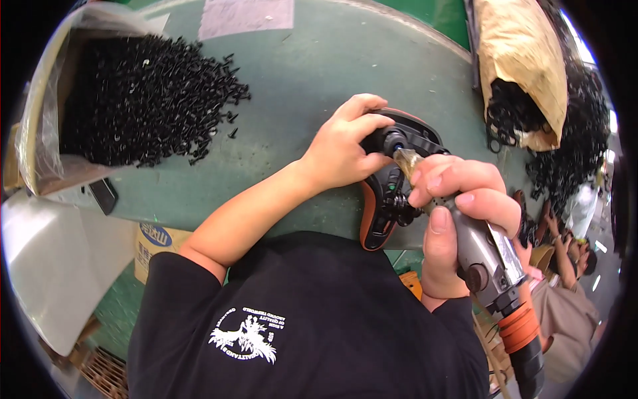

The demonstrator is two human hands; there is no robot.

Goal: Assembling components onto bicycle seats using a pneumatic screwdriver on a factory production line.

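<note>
My left hand [342, 146] grips the top of a black and orange plastic housing [389, 193] that rests on the green table [306, 73] near its front edge. My right hand [458, 199] is wrapped around a grey pneumatic screwdriver [488, 256] with an orange collar and a black hose at its rear. The tool's tip [405, 158] points into the upper part of the housing, just beside my left thumb. Both hands are close together, almost touching.
A large heap of small black screws [143, 100] spills from a plastic-lined box at the back left. A brown paper sack [525, 66] with black ring-shaped parts [565, 139] lies at the right. Another person [565, 266] sits low at the right. Cardboard boxes stand under the table.
</note>
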